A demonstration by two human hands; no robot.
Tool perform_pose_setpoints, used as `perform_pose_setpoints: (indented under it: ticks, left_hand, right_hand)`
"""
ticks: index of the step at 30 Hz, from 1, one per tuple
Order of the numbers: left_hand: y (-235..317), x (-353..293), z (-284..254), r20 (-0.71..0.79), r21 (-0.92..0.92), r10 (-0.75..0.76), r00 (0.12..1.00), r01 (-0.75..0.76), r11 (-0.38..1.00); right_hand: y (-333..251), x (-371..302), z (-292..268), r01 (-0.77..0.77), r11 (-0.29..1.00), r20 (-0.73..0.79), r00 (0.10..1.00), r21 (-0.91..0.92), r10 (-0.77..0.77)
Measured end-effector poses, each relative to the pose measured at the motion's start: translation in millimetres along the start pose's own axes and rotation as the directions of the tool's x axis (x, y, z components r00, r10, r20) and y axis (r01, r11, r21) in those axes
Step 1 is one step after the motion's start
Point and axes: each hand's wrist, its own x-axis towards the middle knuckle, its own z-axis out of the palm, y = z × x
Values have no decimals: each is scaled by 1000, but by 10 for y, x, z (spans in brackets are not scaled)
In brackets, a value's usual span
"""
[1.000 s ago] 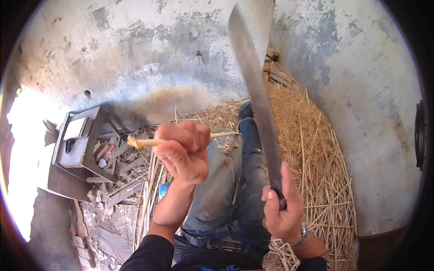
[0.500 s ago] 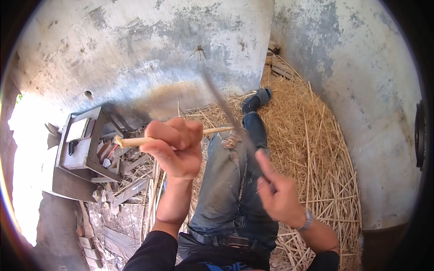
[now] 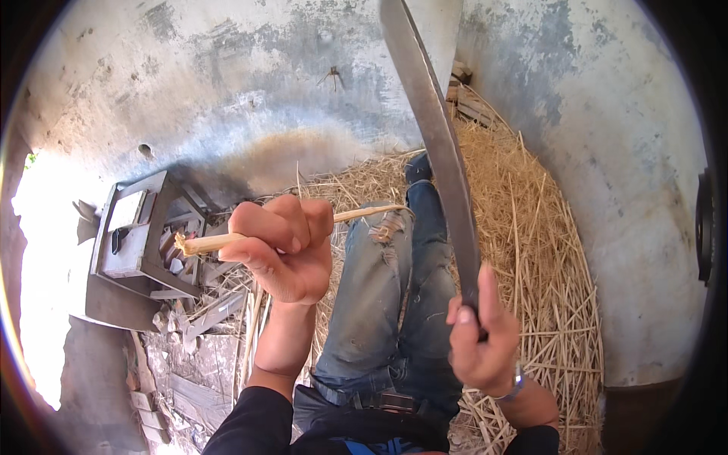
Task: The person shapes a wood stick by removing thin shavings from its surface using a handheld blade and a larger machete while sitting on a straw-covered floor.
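The left hand (image 3: 284, 246) clenches 1 thin, pale stick (image 3: 203, 245) with a frayed tip, crosswise near worn, torn denim jeans (image 3: 364, 311). The right hand (image 3: 485, 345) grasps 1 long, dark metal knife (image 3: 436, 129), slightly curved. Dry, tangled straw (image 3: 523, 235) lies beside the jeans.

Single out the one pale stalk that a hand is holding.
The pale stalk running through the closed left hand, its frayed end out to the left; the stalks heaped right of the legs are not held.
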Motion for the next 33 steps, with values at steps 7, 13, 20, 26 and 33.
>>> perform_pose_setpoints:
  ticks: [7, 13, 20, 26, 33]
  left_hand:
    - [31, 54, -93, -32, -24, 13, 999, -14, 1000]
    - [4, 87, -100, 11, -30, -9, 1000, 9, 1000]
    - [16, 46, -145, 29, -50, -1, 1000, 3, 999]
    - [43, 43, -235, 62, -75, 33, 997, -29, 997]
    - [53, 100, -264, -17, -117, -36, 999, 34, 993]
  right_hand:
    - [-106, 88, -50, -255, 961, 79, 966, 104, 248]
    - [48, 83, 87, 38, 994, 298, 955, -102, -6]
    - [-13, -71, 40, 80, 996, 69, 995, -41, -78]
    - [22, -53, 0, -165, 986, 102, 981, 5, 163]
    - [206, -44, 99, -351, 934, 268, 907, 59, 324]
